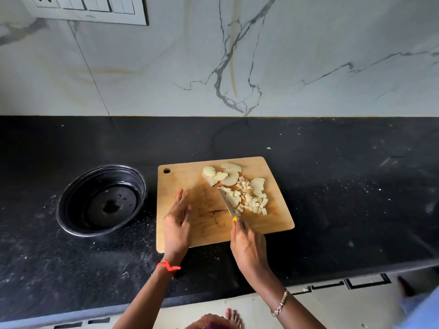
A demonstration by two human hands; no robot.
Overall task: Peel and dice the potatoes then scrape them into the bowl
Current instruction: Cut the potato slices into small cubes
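Gripping the knife (228, 201), our right hand (249, 249) lays its blade against the diced potato (252, 201) on the cutting board (209, 230). Our left hand (177, 225) rests flat on the board, fingers straight. Left of the board, the black bowl (78, 193) holds only wet specks.

I note a black, stone-like surface (344, 186), scattered with pale flecks. Directly on it I find a wooden cutting board (187, 175) near centre and a black bowl (79, 194) just left, not touching the board.
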